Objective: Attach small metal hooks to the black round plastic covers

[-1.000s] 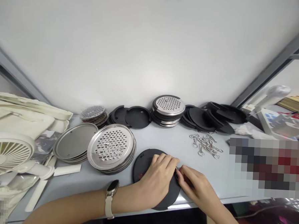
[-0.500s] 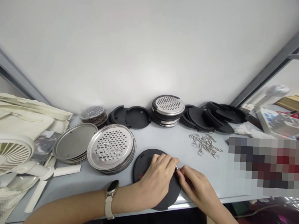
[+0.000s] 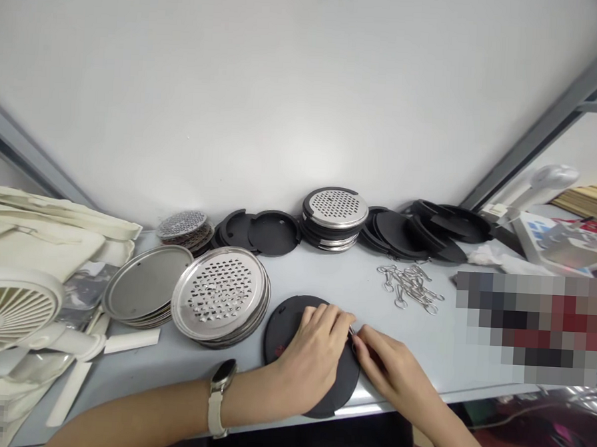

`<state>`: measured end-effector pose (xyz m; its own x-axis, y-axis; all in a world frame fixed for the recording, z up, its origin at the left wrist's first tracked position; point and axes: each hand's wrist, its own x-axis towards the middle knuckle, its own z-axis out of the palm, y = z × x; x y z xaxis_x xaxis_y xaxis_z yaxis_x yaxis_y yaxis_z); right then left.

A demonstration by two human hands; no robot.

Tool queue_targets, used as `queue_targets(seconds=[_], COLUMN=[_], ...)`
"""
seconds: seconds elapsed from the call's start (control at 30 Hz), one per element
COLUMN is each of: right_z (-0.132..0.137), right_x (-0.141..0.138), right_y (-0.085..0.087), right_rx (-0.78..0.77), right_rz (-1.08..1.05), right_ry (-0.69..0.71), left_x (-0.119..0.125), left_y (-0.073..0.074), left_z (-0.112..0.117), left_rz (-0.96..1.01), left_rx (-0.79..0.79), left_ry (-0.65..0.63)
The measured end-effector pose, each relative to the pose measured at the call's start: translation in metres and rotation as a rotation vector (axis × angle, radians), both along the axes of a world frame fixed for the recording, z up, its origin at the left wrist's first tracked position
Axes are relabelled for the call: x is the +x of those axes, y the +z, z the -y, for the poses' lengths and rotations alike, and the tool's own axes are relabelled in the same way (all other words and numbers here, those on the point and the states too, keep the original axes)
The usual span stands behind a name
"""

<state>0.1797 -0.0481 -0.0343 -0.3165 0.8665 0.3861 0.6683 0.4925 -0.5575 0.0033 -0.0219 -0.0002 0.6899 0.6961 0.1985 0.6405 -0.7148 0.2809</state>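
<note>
A black round plastic disc (image 3: pixel 337 392) lies near the table's front edge. Over it rests my left hand (image 3: pixel 316 351), a watch (image 3: pixel 223 379) on its wrist, fingers bent together toward the disc's right side. My right hand (image 3: pixel 394 362) is closed at that same edge, thumb and finger pinching a thin metal wire clip (image 3: pixel 353 333). Most of the clip is hidden by my fingers. Beyond my hands is a loose pile of looped wire clips (image 3: pixel 409 286). To the left stand stacked round metal grater plates (image 3: pixel 219 293) and plain metal discs (image 3: pixel 150 282).
Along the wall are black round holders (image 3: pixel 275 234), a stack topped by a grater in a black rim (image 3: pixel 336 209), more black holders (image 3: pixel 403 232) and small grater discs (image 3: pixel 183 225). A white fan (image 3: pixel 13 315) stands at left. A pixelated patch covers the right side.
My right fingers have shifted slightly at the disc's edge, and more of the wire clip shows between my hands. My left hand stays on the disc. The view has moved slightly.
</note>
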Motion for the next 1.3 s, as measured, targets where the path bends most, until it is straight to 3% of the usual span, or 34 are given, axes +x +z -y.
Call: queue_targets(seconds=[0.33, 0.6, 0.87, 1.07, 1.3], right_z=[0.0006, 0.0026, -0.0009, 0.0002, -0.0014], right_x=[-0.0012, 0.0008, 0.0, 0.0014, 0.0016], right_y=[-0.001, -0.006, -0.002, -0.0055, -0.0002], right_rx=[0.035, 0.081, -0.059, -0.042, -0.124], right_rz=[0.029, -0.011, 0.014, 0.004, -0.07], right_ry=[0.028, 0.025, 0.043, -0.004, -0.068], left_x=[-0.0002, -0.0011, -0.0004, 0.0001, -0.0014], left_y=[0.0015, 0.001, 0.0024, 0.0035, 0.0022], left_z=[-0.0008, -0.0018, -0.0004, -0.0008, -0.0008], left_rz=[0.089, 0.099, -0.052, -0.02, 0.036], left_rx=[-0.095, -0.084, 0.003, -0.019, -0.009], left_ry=[-0.012, -0.031, 0.047, 0.064, 0.074])
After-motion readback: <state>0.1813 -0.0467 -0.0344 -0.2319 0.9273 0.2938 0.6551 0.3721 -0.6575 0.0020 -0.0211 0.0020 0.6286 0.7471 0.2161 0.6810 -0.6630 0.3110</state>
